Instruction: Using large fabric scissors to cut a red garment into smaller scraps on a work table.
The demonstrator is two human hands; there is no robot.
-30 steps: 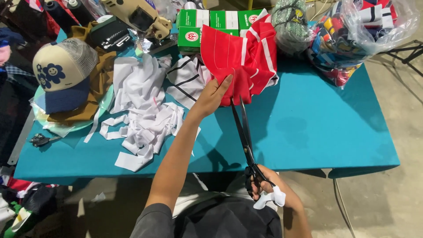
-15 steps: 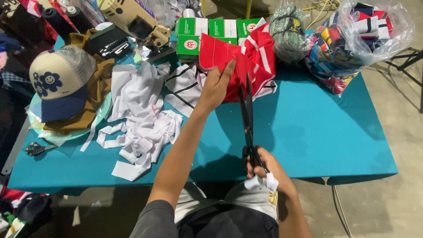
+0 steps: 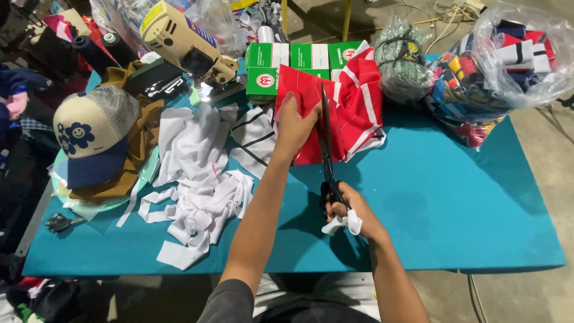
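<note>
L hand [image 3: 294, 127] presses flat on the red cloth [image 3: 353, 113], fingers spread, gripping nothing. R hand [image 3: 350, 209] is clenched round the scissors [image 3: 327, 157] handles, white rag wrapped on a finger. Cloth sits at 12 o'clock on the teal table [image 3: 454, 197], scissor blades running up over it right beside the L fingertips.

Risks, imo:
- L fingers touch the cut line, so a nick is likely if the blades close there.
- Cloth is bunched (folds at 1 o'clock), so the cut may wander or catch a second layer.
- White scraps [image 3: 197, 197] at 9 o'clock are near and could snag.
</note>
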